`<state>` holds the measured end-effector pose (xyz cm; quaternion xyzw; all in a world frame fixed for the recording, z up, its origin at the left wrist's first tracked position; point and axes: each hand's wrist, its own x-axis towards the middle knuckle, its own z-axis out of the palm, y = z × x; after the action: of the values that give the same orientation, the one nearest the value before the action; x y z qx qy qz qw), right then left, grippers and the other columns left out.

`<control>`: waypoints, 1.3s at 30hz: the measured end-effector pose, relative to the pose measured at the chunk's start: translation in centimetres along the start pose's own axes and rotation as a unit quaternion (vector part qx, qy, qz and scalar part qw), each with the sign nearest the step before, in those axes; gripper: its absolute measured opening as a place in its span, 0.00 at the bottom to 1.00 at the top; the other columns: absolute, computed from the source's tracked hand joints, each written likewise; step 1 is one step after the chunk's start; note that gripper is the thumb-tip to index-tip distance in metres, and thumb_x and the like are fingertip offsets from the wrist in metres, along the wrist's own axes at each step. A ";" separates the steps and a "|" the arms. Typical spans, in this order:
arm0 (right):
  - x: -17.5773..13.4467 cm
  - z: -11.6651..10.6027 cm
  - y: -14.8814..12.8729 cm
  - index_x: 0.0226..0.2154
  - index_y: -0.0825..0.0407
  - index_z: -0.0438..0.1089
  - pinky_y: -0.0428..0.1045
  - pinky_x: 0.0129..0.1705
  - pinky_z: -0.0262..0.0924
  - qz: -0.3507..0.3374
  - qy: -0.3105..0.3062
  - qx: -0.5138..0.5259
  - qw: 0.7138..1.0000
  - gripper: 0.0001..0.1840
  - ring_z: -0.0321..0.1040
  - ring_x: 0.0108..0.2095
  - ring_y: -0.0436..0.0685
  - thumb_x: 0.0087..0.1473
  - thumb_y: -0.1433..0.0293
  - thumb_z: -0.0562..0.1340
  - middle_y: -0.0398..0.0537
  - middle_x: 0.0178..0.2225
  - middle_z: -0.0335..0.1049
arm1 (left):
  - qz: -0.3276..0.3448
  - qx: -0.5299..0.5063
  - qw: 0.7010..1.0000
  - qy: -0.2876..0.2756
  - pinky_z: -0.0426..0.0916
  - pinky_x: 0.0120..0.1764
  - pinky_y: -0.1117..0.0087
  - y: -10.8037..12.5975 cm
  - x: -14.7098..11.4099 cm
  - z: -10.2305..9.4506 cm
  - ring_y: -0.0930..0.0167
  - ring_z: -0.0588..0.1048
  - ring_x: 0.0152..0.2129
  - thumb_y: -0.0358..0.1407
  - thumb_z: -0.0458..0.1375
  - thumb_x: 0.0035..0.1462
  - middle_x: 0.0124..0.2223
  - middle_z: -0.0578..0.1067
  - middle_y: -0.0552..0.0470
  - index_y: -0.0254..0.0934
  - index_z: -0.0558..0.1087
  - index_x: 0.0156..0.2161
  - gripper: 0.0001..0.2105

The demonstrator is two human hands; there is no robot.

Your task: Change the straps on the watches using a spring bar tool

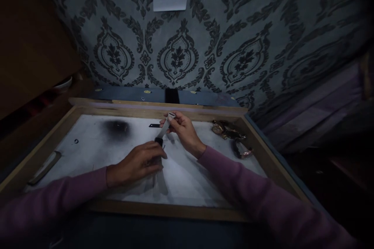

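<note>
A wristwatch with a black case (158,141) and a pale grey strap (164,129) is held between my two hands over the white surface. My right hand (184,130) is closed on the strap's upper end, where a loop or buckle (171,115) shows. A small flat black piece (154,125) sticks out to the left beside the right fingertips; whether that hand holds it I cannot tell. My left hand (137,163) curls around the watch just below the case, its fingers and thumb partly hiding the lower strap.
A wooden-rimmed tray (175,208) with a white floor surrounds the hands. Several watches (230,134) lie at its right side. On the left are a curved band (46,167), a small dark ring (76,141) and a dark smudge (115,129). Patterned wall (177,56) rises behind.
</note>
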<state>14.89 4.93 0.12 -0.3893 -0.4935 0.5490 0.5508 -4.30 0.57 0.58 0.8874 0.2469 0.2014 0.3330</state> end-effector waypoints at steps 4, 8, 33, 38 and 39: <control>-0.1 0.3 0.1 0.36 0.52 0.68 0.44 0.25 0.61 -0.001 -0.021 -0.010 1.000 0.18 0.73 0.28 0.52 0.49 0.57 0.66 0.47 0.30 0.76 | -0.029 0.054 0.997 0.049 0.65 0.42 0.66 -1.2 0.8 -0.6 0.66 0.69 0.39 0.40 0.61 0.59 0.41 0.73 0.51 0.39 0.71 0.41 0.08; 0.1 0.6 0.2 0.36 0.53 0.67 0.43 0.24 0.61 -0.002 -0.035 -0.015 0.999 0.18 0.72 0.27 0.52 0.49 0.57 0.67 0.46 0.28 0.75 | -0.007 0.130 0.990 0.047 0.65 0.46 0.62 -1.7 1.0 -1.1 0.62 0.67 0.45 0.42 0.61 0.58 0.45 0.72 0.47 0.37 0.70 0.46 0.15; 3.8 1.7 3.8 0.33 0.53 0.66 0.41 0.20 0.60 0.053 -0.066 -0.055 0.995 0.07 0.68 0.22 0.49 0.54 0.66 0.62 0.43 0.25 0.73 | 0.028 0.171 0.985 0.003 0.61 0.55 0.54 -4.1 -0.2 -2.8 0.57 0.64 0.56 0.52 0.58 0.56 0.59 0.66 0.41 0.40 0.63 0.58 0.29; 3.1 0.6 2.0 0.32 0.54 0.69 0.44 0.24 0.65 0.042 -0.061 -0.121 0.990 0.05 0.69 0.26 0.51 0.50 0.72 0.64 0.44 0.27 0.71 | 0.011 0.168 0.986 -0.008 0.62 0.55 0.54 -4.2 -0.2 -2.8 0.57 0.64 0.56 0.53 0.58 0.56 0.59 0.66 0.42 0.41 0.62 0.59 0.30; 2.7 0.0 1.2 0.34 0.54 0.69 0.44 0.24 0.65 0.036 -0.055 -0.136 0.989 0.07 0.70 0.29 0.52 0.49 0.72 0.64 0.46 0.31 0.72 | 0.010 0.170 0.985 -0.009 0.62 0.54 0.54 -4.3 -0.3 -2.8 0.57 0.64 0.56 0.53 0.59 0.56 0.59 0.66 0.42 0.41 0.62 0.59 0.30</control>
<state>14.38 7.67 -0.73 -0.4470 -0.5789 0.5168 0.4450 -7.25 4.59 -0.49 0.9354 0.2656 0.1517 0.1777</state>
